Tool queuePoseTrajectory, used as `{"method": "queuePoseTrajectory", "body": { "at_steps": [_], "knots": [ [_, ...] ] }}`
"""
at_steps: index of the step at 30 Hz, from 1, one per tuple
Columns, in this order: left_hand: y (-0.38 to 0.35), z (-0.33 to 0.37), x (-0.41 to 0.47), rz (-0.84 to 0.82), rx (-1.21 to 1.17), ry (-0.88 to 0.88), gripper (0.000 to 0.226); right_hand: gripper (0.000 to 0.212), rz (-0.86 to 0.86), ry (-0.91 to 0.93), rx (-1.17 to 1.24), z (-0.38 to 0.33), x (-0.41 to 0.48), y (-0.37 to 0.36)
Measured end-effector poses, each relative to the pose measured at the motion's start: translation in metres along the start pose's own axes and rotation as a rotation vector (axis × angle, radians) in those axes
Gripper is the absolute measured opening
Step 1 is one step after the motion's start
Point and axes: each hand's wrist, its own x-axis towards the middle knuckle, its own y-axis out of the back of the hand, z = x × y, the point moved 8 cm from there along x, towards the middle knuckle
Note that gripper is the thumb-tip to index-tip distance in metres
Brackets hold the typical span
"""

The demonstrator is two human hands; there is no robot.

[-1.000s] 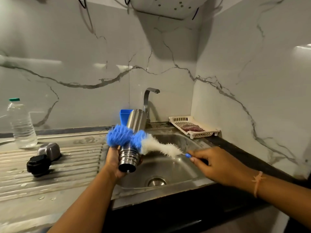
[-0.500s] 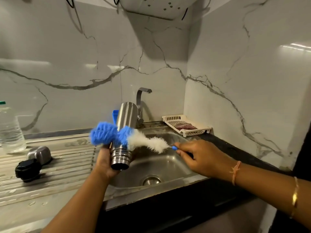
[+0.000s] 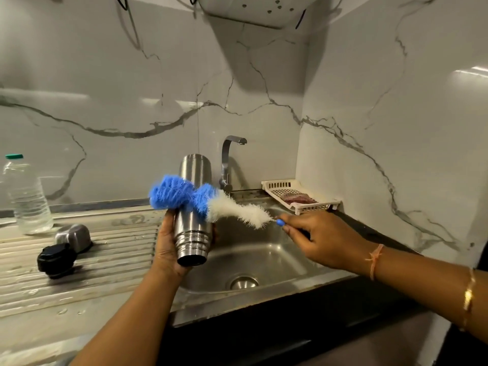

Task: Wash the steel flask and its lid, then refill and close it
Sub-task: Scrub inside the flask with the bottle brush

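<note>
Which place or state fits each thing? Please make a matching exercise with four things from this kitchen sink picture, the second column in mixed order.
Column A
1. cylindrical steel flask
2. black round plastic lid
3. clear plastic bottle with a green cap
4. blue and white bristle brush

Column B
a. stands upright at the far left
b. gripped by the left hand above the steel sink
c. lies on the ribbed draining board
d. handle held by the right hand

Pairs: 1-b, 2-c, 3-a, 4-d
</note>
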Motion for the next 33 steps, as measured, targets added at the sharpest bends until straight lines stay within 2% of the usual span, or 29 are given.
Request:
{"method": "queuePoseTrajectory", "body": {
  "at_steps": [3,5,8,9,12,14,16,19,20,23,25,29,31,33],
  "knots": [
    [-0.007,-0.008,-0.003,-0.041,-0.031,0.098,0.08,0.033,0.079,-0.013,-0.029,0.009,0.016,0.009],
    [-0.011,-0.014,-0.004,-0.068,-0.071,0.16,0.081,0.032,0.113,-0.084,-0.015,0.019,0.03,0.018],
    [-0.013,-0.016,-0.006,-0.066,-0.077,0.158,0.067,0.031,0.12,-0.141,-0.022,0.028,0.036,0.025],
    [-0.013,-0.013,-0.006,-0.059,-0.07,0.136,0.063,0.031,0.11,-0.117,-0.023,0.027,0.033,0.022],
    [-0.004,-0.007,-0.004,0.026,-0.059,0.061,0.08,0.035,0.059,0.058,-0.064,0.013,0.008,0.007],
    [0.008,-0.004,-0.001,0.14,-0.032,0.027,0.068,0.043,0.037,0.117,-0.046,0.009,-0.008,-0.001],
    [0.015,-0.004,0.0,0.199,-0.018,0.029,0.067,0.043,0.054,0.13,-0.051,0.012,-0.012,-0.001],
    [-0.001,-0.011,-0.003,0.057,0.001,0.116,0.092,0.031,0.107,0.025,-0.065,0.025,0.008,0.006],
    [-0.01,-0.016,-0.007,-0.008,0.02,0.165,0.093,0.03,0.131,-0.045,-0.048,0.034,0.018,0.01],
    [-0.022,-0.026,-0.012,-0.059,0.046,0.245,0.071,0.033,0.159,-0.219,-0.086,0.055,0.033,0.023],
    [-0.017,-0.025,-0.009,-0.001,0.029,0.222,0.066,0.032,0.125,-0.169,-0.076,0.051,0.028,0.019],
    [0.002,-0.01,-0.001,0.122,0.037,0.076,0.069,0.038,0.019,0.104,-0.045,0.02,-0.005,-0.004],
    [0.007,-0.006,-0.001,0.153,0.058,0.044,0.061,0.043,0.032,0.096,-0.069,0.025,-0.004,-0.007],
    [0.003,-0.008,0.0,0.118,0.06,0.081,0.065,0.034,0.081,-0.004,-0.053,0.04,0.011,0.001]
  ]
}}
